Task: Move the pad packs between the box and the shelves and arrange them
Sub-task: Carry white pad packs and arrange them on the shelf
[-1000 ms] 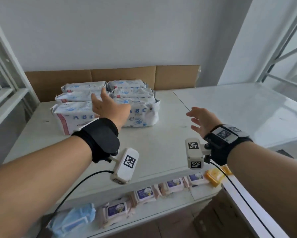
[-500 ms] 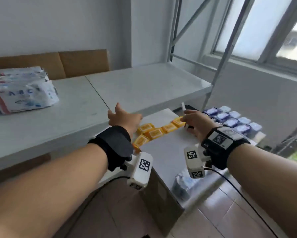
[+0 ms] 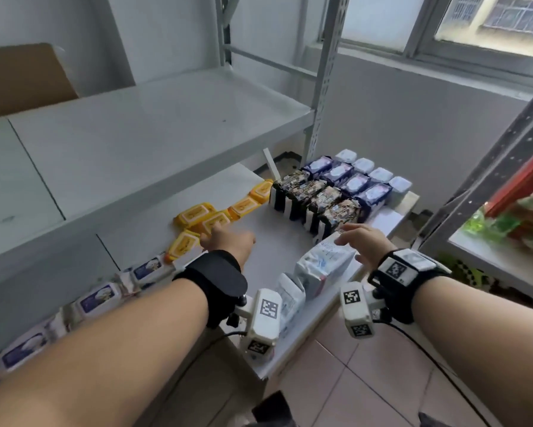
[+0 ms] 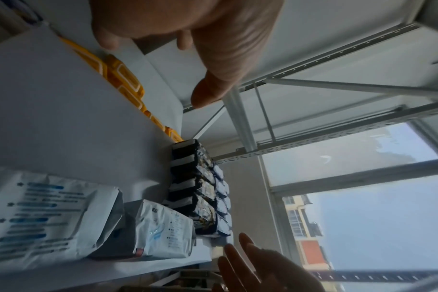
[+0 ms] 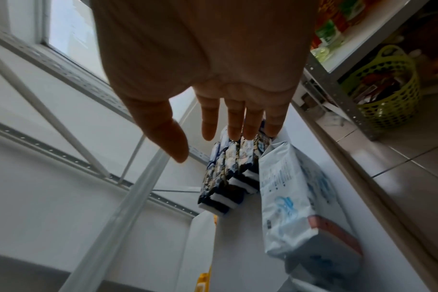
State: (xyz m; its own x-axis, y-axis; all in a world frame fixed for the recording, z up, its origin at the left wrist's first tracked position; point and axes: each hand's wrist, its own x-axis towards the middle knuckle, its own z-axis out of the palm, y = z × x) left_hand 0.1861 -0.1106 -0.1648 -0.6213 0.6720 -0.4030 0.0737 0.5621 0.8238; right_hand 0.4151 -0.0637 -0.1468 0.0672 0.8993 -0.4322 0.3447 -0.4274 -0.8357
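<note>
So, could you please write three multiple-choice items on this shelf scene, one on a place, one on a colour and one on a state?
1. Where does the white pad pack under the right hand stand?
A. on the upper shelf
B. at the front edge of the lower shelf
C. on the floor

2. What colour are the flat packs by the left hand?
A. yellow
B. green
C. red

3. How is the right hand?
A. gripping a pack
B. a closed fist
C. open, fingers spread

Answers: 1 B, the pack stands by the lower shelf's edge; 2 A, their wrappers are yellow; 3 C, the right wrist view shows straight fingers holding nothing.
</note>
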